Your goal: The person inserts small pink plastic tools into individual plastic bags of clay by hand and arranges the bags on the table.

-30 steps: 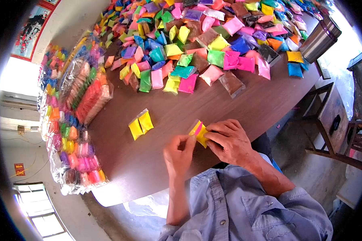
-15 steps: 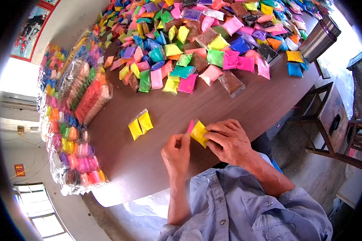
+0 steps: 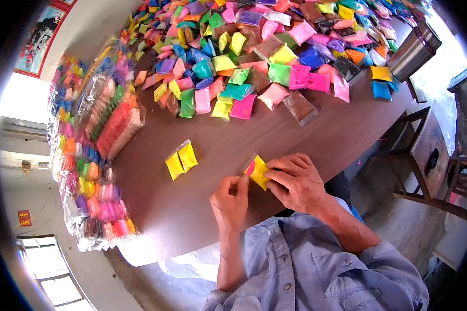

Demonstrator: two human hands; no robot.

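Over table, left hand curled, pinching pink strip; right hand palm-down, fingers bent, gripping yellow packet.

- Narrow bright-pink strip: half a second ago, stood at the outer left edge of the small yellow plastic packet; now lies slanted over that packet's upper left part.
- Packet's upper left part: exposed half a second ago; now partly covered by pink.
- Bare left hand: fingertips shifted slightly rightward since half a second ago, nearer the packet.
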